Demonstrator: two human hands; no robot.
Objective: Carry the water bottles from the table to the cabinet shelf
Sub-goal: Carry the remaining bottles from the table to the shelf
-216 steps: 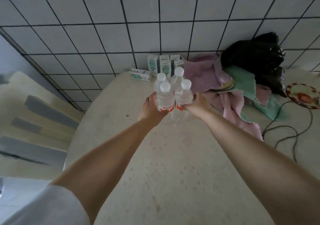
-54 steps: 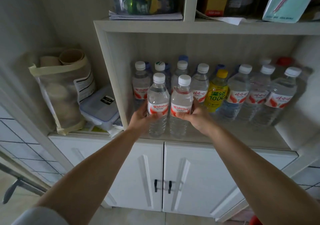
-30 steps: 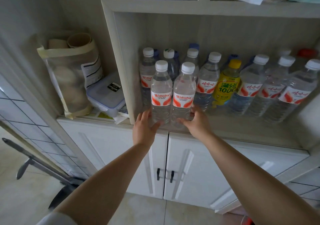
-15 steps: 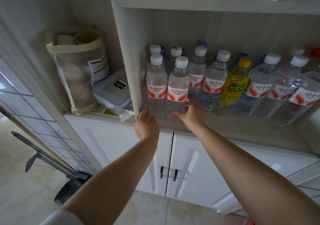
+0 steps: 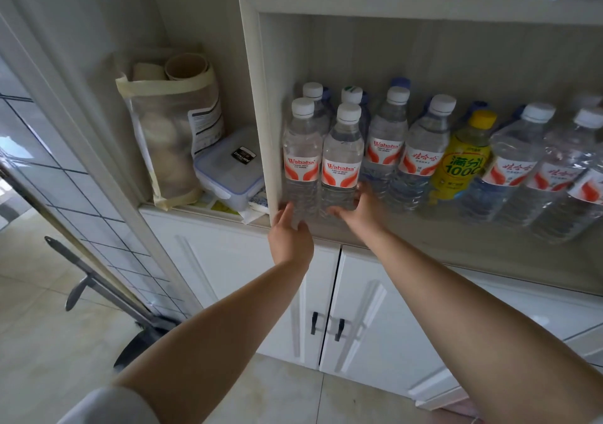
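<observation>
Two Wahaha water bottles [image 5: 321, 166] stand at the left end of the pale cabinet shelf [image 5: 440, 237]. The left hand [image 5: 290, 233] and right hand [image 5: 360, 210] touch them low down, fingers straight. White doors [image 5: 359, 309] sit below, over a tiled floor [image 5: 42, 342].

My water bottles [image 5: 342, 162] are clear with white caps and red-and-white labels. One yellow bottle [image 5: 463, 162] has green lettering. The cabinet doors [image 5: 375, 309] are white with black handles.

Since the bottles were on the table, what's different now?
The two front water bottles went from the table to the cabinet shelf, then slid left against its side wall. The left hand and right hand let go their grip; straight fingers now push the bases. The yellow bottle and the rows behind stayed put.
</observation>
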